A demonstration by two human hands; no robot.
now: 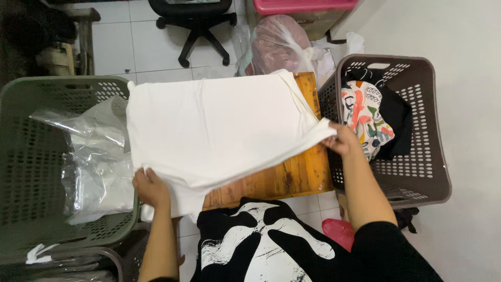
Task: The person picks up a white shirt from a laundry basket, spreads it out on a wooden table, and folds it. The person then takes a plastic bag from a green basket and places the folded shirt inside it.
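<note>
Shirt (219,130): white, soft, light, limp; left hand (151,187) and right hand (342,139) fingers pinch its near edge over tabletop (292,177).

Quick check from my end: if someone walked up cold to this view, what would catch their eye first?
The big white garment spread over the small wooden table at centre, with the left hand gripping its near edge and the right hand pinching its right edge. Next, the two baskets flanking it: a green basket on the left holding clear plastic bags, and a brown basket on the right with colourful printed clothes.
</note>
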